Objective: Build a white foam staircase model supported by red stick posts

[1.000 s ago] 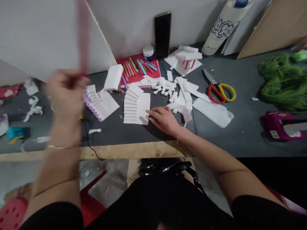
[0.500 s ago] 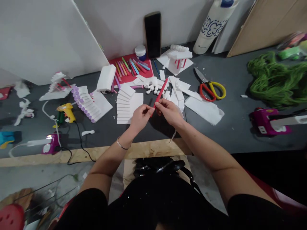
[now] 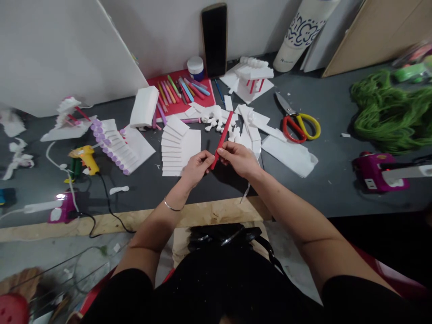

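A slim red stick (image 3: pixel 225 130) slants up and away over the table, held between both hands. My left hand (image 3: pixel 198 164) pinches its near end. My right hand (image 3: pixel 238 157) grips it slightly higher, thumb on top. Just left of my left hand lies a fanned stack of white strips (image 3: pixel 173 150) on a white sheet. Beyond the stick are small white lumpy pieces (image 3: pixel 214 118), and white strips (image 3: pixel 249 128) lie behind my right hand.
Scissors (image 3: pixel 293 119) and a folded white sheet (image 3: pixel 288 155) lie right, with green yarn (image 3: pixel 381 112) farther off. A yellow glue gun (image 3: pixel 87 158) and purple-edged model (image 3: pixel 113 146) sit left. A phone (image 3: pixel 215 40), bottle (image 3: pixel 299 38) and coloured sticks (image 3: pixel 182 90) stand or lie behind.
The view has shifted slightly. The red stick looks wider and a little more upright between my hands, and both hands still hold it.
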Demonstrator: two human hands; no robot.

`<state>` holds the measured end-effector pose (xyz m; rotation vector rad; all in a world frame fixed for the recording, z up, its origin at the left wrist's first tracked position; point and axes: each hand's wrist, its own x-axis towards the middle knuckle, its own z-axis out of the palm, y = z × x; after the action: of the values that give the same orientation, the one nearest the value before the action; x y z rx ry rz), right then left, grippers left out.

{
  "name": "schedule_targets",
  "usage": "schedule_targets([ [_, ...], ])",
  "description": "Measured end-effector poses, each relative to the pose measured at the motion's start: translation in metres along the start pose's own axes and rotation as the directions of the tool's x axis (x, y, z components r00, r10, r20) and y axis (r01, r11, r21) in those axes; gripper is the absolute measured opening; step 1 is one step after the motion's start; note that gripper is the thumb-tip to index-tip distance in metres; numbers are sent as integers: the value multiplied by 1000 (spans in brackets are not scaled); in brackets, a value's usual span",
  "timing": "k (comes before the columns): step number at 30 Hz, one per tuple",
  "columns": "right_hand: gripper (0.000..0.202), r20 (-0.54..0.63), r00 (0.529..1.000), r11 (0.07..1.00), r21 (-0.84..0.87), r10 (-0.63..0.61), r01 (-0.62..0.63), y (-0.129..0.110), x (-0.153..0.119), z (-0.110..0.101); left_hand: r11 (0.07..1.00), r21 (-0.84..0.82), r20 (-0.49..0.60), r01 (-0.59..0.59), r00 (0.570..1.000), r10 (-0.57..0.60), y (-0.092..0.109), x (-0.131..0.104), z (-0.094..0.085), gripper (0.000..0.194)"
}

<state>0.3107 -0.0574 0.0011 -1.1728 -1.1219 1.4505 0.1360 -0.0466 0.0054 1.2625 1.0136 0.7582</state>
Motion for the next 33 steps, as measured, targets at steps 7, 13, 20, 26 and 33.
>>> schedule_targets([
  [7,60,-11,995,992,-83,98,-98,-3,-2,-5,998,-37,41,47,998,-46,-6,-5,7,63],
  [13,54,-24,987,946,-282,157,-158,-10,-5,-13,998,59,58,36,998,-40,-7,-7,7,62],
  [20,52,-40,997,924,-375,69,-79,-21,-8,-14,998,65,13,6,1000,-6,-13,-5,8,54],
  [26,34,-25,983,756,-643,-180,122,-43,5,-33,1000,-16,-16,10,1000,-10,-17,-3,11,48],
  [33,27,166,946,180,-958,-277,221,-75,150,-65,993,-112,-94,26,995,-37,-19,-1,16,51],
])
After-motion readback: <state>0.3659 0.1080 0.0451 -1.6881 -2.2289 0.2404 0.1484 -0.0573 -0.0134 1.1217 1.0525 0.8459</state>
